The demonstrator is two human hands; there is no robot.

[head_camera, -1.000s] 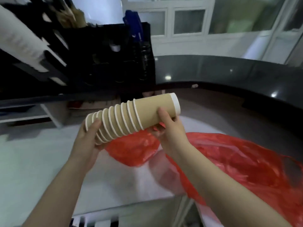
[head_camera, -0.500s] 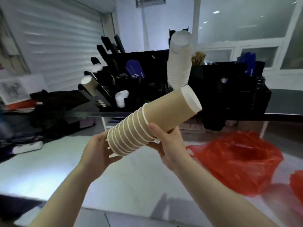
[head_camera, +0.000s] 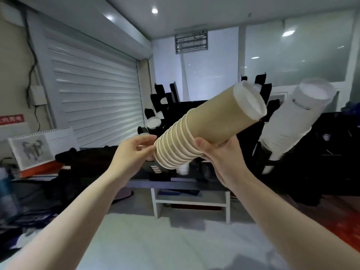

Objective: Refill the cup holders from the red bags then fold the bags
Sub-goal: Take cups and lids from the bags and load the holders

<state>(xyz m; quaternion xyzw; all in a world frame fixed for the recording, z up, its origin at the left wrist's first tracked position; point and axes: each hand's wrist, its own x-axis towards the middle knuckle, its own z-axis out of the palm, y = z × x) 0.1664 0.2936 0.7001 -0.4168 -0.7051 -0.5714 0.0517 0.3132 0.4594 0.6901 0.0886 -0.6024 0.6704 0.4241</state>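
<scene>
One head-worn wide-angle view, forward and slightly upward

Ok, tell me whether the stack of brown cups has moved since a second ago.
Yes. The stack of brown cups has risen: it sat below the black cup rack, and now overlaps its upper tubes.

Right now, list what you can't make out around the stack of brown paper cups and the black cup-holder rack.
Head view:
- Black cup-holder rack: middle slots hidden behind the stack of brown paper cups and the right hand.
- Left hand: grip or mere touch at the stack's rims, unclear.
- Reddish patch: cut off by right edge, blurred; bag or not, unclear.
- Red wall sign: lettering too blurred.
</scene>
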